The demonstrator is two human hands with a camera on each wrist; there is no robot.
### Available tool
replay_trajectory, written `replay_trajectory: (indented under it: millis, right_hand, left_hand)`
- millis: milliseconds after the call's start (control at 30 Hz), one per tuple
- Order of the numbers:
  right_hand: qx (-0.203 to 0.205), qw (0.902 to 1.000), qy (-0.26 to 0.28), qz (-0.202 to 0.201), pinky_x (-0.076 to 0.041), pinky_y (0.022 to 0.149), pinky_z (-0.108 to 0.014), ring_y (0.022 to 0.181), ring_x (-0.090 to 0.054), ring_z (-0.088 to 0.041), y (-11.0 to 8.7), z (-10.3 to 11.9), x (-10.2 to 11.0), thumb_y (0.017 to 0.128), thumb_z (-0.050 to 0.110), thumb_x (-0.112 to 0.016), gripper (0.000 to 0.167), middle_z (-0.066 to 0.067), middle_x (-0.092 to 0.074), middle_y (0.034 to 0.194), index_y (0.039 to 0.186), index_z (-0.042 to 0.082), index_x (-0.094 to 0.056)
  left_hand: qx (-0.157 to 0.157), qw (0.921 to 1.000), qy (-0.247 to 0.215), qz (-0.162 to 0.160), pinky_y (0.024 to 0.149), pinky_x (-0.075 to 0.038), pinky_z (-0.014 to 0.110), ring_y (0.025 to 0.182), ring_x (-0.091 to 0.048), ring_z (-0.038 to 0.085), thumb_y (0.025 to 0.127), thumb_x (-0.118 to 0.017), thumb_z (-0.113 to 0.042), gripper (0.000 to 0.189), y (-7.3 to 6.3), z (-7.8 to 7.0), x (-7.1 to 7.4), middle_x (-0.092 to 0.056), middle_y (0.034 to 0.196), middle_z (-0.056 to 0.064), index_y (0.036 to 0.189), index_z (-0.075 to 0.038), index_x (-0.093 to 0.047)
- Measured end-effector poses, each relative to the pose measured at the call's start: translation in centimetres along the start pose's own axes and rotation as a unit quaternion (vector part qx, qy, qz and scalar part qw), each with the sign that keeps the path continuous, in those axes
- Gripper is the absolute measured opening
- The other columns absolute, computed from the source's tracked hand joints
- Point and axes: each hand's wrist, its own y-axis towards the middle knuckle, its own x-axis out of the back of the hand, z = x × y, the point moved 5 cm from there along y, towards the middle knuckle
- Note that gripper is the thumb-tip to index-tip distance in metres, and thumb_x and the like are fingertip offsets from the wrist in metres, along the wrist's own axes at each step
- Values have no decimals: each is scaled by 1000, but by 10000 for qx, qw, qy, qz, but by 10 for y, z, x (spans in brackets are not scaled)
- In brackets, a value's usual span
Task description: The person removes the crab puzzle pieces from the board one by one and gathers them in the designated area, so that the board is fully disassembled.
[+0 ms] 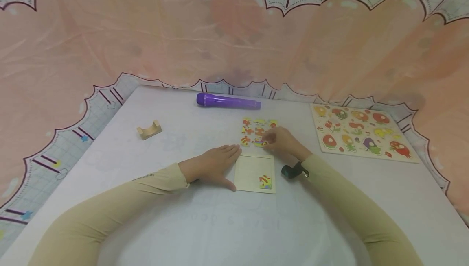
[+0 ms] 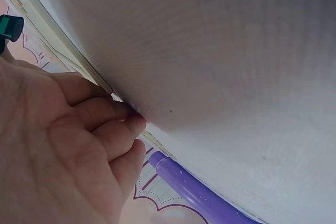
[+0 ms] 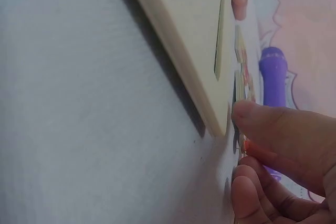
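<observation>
A pale wooden puzzle tray lies on the table with one colourful jigsaw piece in its lower right corner. Just beyond it, several loose jigsaw pieces are laid out in rows. My left hand lies with fingers extended along the tray's left edge; the left wrist view shows its palm beside the tray's side. With thumb and fingers my right hand pinches a jigsaw piece at the near right of the loose group. The fingers partly cover that piece.
A purple toy microphone lies at the back. To the right is a wooden board with fruit and vegetable pictures. A small curved wooden block stands on the left. A dark device is strapped at the right wrist.
</observation>
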Motion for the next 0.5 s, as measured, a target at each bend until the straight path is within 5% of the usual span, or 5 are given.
replay_trajectory:
  millis: [500]
  right_hand:
    - [-136,9999,-28,64,-53,89,-39,96,-64,-27,0,-2,-2,80,12,-72,30,-17,-69,107,107,-1,-67]
  left_hand:
    - [-8,10000,-16,34,121,-16,37,146,-16,29,77,-53,-73,110,-1,0,1,-15,156,19,148,3,-18]
